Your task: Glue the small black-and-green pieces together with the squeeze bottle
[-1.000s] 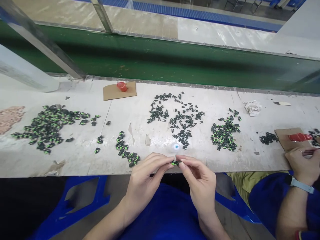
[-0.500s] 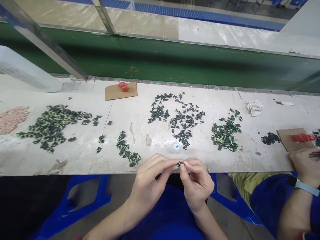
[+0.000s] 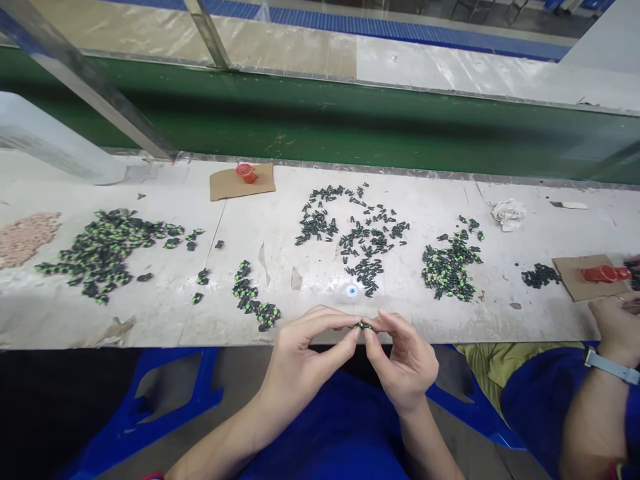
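My left hand (image 3: 313, 350) and my right hand (image 3: 403, 360) meet at the table's front edge, fingertips pinched together. Between them is a small black-and-green part (image 3: 362, 325), mostly covered by the fingers; both hands grip it. Just beyond sits a small white round dish with a blue centre (image 3: 352, 291). Behind that lie loose small black forked pieces (image 3: 367, 240). A curved row of black-and-green parts (image 3: 255, 303) is left of my left hand. Off to the right is a heap of similar black-and-green parts (image 3: 450, 267).
A large pile of black-and-green parts (image 3: 113, 247) and pinkish pieces (image 3: 27, 237) lie left. Red cups (image 3: 246, 173) rest on cardboard. Crumpled tissue (image 3: 509, 215) and a knife-like tool (image 3: 569, 205) lie right. A co-worker's hand (image 3: 617, 323) is at the right edge.
My right hand has shifted slightly right and its fingers have straightened a little. My left thumb has moved up against the part. The co-worker's hand has moved slightly right.
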Demonstrator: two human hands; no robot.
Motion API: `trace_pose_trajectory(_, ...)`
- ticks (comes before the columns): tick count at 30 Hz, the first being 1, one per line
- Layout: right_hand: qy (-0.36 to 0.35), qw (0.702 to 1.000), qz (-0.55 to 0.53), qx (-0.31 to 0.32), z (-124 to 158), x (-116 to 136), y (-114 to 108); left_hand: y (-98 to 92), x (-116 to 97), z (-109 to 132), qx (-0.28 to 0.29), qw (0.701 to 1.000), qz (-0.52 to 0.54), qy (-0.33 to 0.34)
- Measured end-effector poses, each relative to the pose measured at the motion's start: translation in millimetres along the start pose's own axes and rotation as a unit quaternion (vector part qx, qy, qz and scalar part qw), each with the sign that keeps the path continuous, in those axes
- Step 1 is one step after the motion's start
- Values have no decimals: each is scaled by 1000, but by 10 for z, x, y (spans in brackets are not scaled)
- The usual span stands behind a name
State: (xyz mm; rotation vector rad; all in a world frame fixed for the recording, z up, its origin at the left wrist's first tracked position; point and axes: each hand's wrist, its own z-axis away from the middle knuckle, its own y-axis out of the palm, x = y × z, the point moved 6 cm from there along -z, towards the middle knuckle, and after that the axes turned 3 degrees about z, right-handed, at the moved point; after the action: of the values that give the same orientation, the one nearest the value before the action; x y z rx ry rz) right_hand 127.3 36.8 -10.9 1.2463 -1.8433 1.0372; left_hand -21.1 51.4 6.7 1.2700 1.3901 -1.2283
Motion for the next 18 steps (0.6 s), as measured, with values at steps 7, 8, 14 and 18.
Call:
trace_pose_trajectory(7,-26,999,-29,33,-69,62,5,13,-34,24,12,1000,-15,17)
trace_pose_trajectory(8,-31,998,-45,32,-77,71,12,17,-47,24,10,999,-19,25)
trace_pose_trajectory(14,-20,995,-81,45,-39,13,-34,117,-144,20,8,992,-50,118)
trace_pose_trajectory(18,1,999,1,41,-69,-189,-257,130,-185,19,38,984,-99,141)
